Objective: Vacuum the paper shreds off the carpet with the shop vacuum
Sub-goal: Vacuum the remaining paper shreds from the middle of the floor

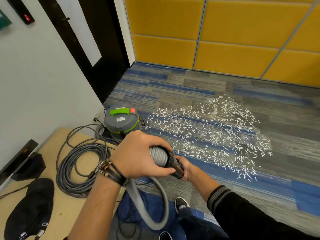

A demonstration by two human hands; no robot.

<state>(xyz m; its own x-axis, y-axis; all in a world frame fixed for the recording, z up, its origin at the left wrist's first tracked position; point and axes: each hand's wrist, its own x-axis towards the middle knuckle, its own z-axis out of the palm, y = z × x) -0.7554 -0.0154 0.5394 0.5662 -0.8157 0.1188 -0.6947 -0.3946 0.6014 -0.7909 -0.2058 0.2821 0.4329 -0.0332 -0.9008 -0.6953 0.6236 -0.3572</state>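
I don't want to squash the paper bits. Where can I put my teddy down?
Bare carpet runs between the paper shreds and the yellow wall, and between the shreds and the black door. Crowded: the shreds themselves, and the coiled cable and cap on the wood floor.
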